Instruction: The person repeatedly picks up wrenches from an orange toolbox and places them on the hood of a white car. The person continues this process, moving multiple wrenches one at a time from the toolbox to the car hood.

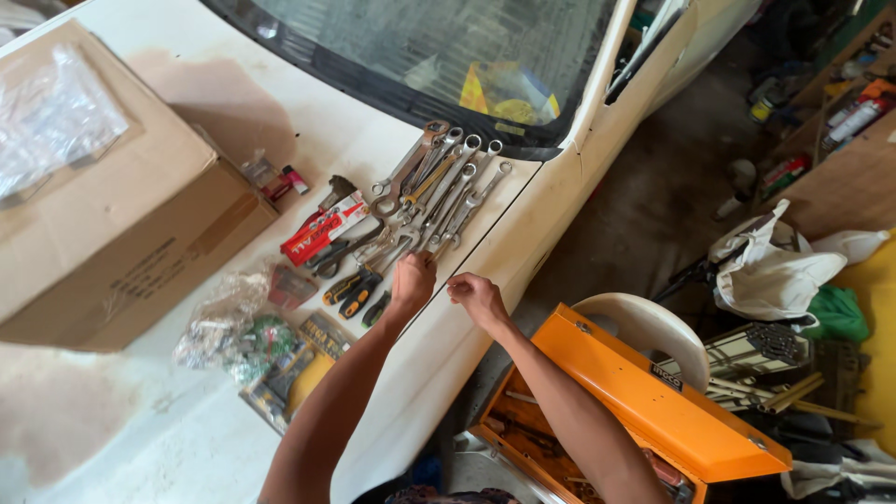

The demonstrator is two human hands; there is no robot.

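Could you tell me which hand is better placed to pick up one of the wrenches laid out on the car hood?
Left hand: it is already at the wrenches; the right hand sits nearer the hood edge.

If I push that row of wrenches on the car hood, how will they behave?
The wrenches look like bare metal, so probably stiff and heavy for their size. They overlap on the smooth white hood, so they would likely slide and clatter together rather than roll.

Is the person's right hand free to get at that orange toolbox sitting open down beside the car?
Probably yes. The right hand hangs closed at the edge of the white car hood, with the open orange toolbox just below and beside that arm. Nothing visible lies between them, though whether the fist holds something small is unclear.
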